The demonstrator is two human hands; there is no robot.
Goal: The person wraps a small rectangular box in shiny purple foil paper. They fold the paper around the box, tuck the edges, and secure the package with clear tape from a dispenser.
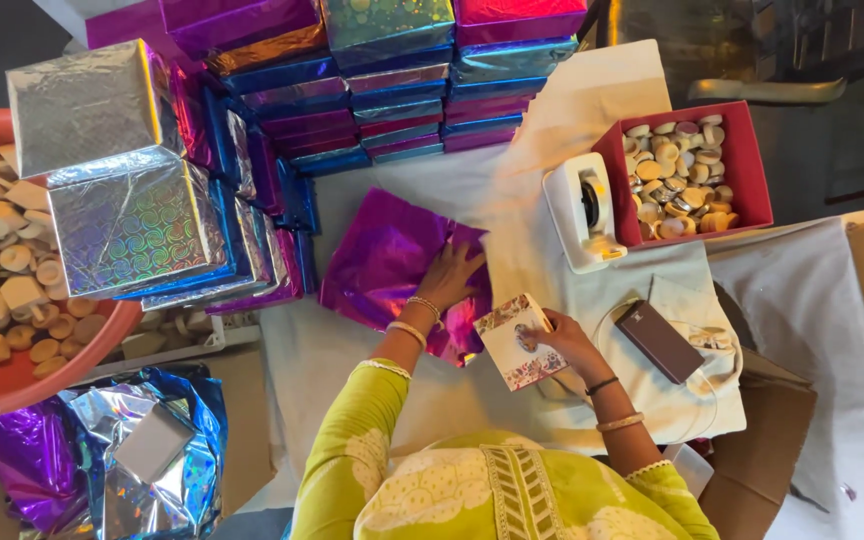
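Note:
A sheet of shiny magenta wrapping foil (382, 255) lies spread on the white cloth in front of me. My left hand (449, 277) rests flat on its right part, fingers spread, bangles on the wrist. My right hand (564, 340) grips a small white box with a floral print (514, 341), held tilted just right of the foil's lower edge. Both sleeves are lime green.
Stacks of foil-wrapped boxes (372, 90) in blue, purple and silver fill the back and left. A white tape dispenser (582, 212), a red box of small round items (742, 150), a brown phone (659, 341) and a red basin of pale blocks (12, 385) surround the work spot.

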